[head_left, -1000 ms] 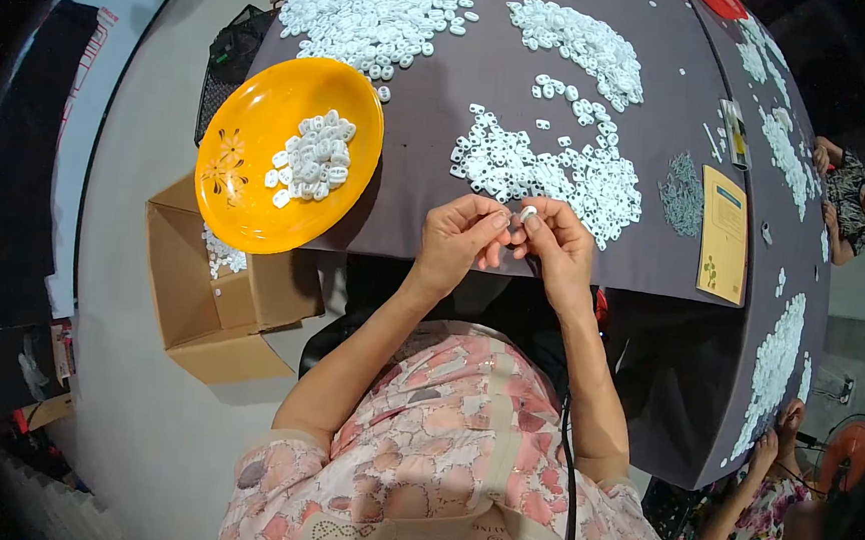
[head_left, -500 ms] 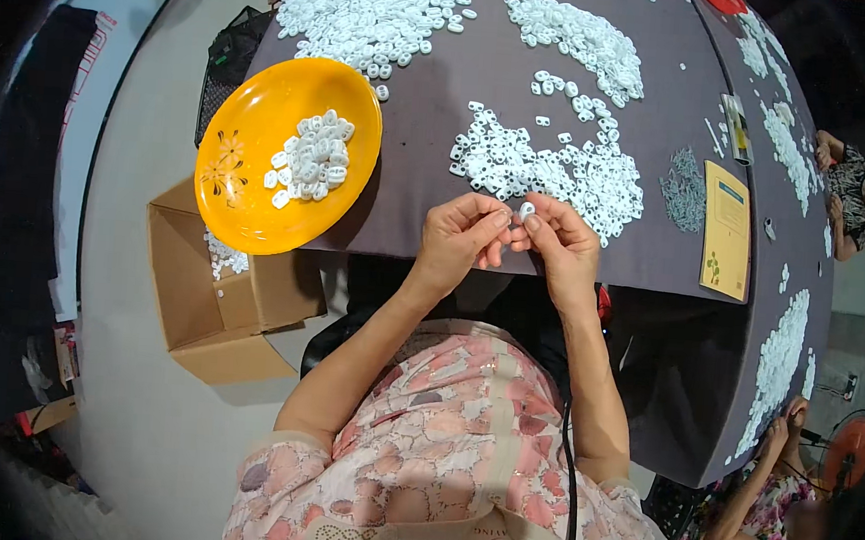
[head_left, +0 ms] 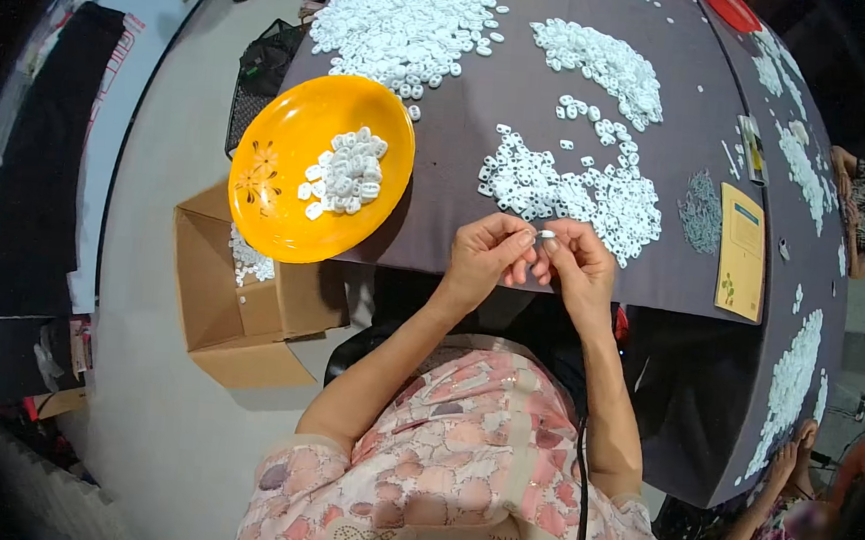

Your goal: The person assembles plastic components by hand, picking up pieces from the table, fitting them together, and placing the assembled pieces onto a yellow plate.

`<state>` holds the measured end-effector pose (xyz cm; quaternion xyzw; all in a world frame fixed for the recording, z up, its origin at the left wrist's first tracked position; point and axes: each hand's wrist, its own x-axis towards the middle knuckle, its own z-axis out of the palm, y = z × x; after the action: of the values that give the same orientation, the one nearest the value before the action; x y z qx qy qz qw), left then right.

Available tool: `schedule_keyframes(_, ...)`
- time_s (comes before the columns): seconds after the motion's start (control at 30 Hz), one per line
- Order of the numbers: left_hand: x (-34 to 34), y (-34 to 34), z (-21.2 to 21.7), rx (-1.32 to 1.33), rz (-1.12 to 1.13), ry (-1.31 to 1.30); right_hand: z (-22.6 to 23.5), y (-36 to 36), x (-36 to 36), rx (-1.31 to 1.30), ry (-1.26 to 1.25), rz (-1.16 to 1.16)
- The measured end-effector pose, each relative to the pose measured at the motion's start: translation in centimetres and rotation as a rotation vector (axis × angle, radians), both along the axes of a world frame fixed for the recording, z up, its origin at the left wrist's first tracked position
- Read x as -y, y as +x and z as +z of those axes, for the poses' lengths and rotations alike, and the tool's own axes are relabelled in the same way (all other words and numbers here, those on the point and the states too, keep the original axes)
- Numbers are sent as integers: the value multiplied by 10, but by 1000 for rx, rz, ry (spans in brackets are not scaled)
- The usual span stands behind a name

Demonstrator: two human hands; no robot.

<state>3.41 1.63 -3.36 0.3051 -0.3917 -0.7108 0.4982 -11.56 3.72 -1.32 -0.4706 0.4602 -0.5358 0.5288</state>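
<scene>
White piece (head_left: pixel 547 234) sits pinched in the right hand (head_left: pixel 587 268); left hand (head_left: pixel 486 262) curls beside it, its grip unclear to me; orange dish (head_left: pixel 308 116) toward ten o'clock.

Forearms (head_left: pixel 401 358) angled inward; left hand (head_left: pixel 486 259), right hand (head_left: pixel 585 268) close together, thumbs pinched toward forefingers.

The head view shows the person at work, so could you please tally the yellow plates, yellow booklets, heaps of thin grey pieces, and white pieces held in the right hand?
Orange-yellow flowered plate: 1
Yellow booklet: 1
Heap of thin grey pieces: 1
Small white piece in the right hand: 1
Total: 4, the heap counted as one
</scene>
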Motion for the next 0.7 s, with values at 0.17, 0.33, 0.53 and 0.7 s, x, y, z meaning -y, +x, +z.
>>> schedule_keyframes(0.17,0,0,0,-16,-16,15,2,3,-2,13,-8,51)
schedule_keyframes(0.33,0,0,0,-9,-4,20,-2,2,-2,32,28,21)
schedule_keyframes(0.53,0,-1,2,15,-4,31,-8,4,1,148,-24,-81)
schedule_keyframes(0.7,-1,-1,3,52,-12,19,-9,1,0,91,8,-107)
